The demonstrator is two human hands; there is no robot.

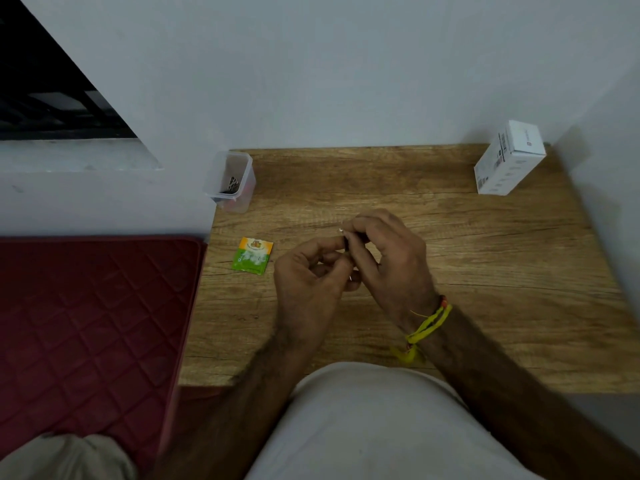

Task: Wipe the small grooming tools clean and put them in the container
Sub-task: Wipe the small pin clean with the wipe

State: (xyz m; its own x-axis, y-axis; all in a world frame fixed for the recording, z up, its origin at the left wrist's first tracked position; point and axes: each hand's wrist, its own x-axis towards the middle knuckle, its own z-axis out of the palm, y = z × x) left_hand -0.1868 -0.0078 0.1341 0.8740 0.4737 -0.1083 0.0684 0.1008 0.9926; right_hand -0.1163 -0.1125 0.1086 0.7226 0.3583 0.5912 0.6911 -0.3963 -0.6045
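Over the middle of the wooden table (pixel 485 271) my two hands meet. My left hand (pixel 308 282) pinches a thin dark grooming tool (pixel 347 244) between thumb and fingers. My right hand (pixel 388 258) curls round the tool's upper part, and a small white tip (pixel 341 230), perhaps a wipe or cotton, shows at its fingertips. Most of the tool is hidden by my fingers. A clear plastic container (pixel 231 181) stands at the table's back left corner with several dark metal tools inside.
A green and orange sachet (pixel 252 255) lies flat on the table left of my hands. A white cardboard box (pixel 509 159) stands at the back right corner. A red quilted mattress (pixel 86 323) lies left of the table. Walls close in behind and to the right.
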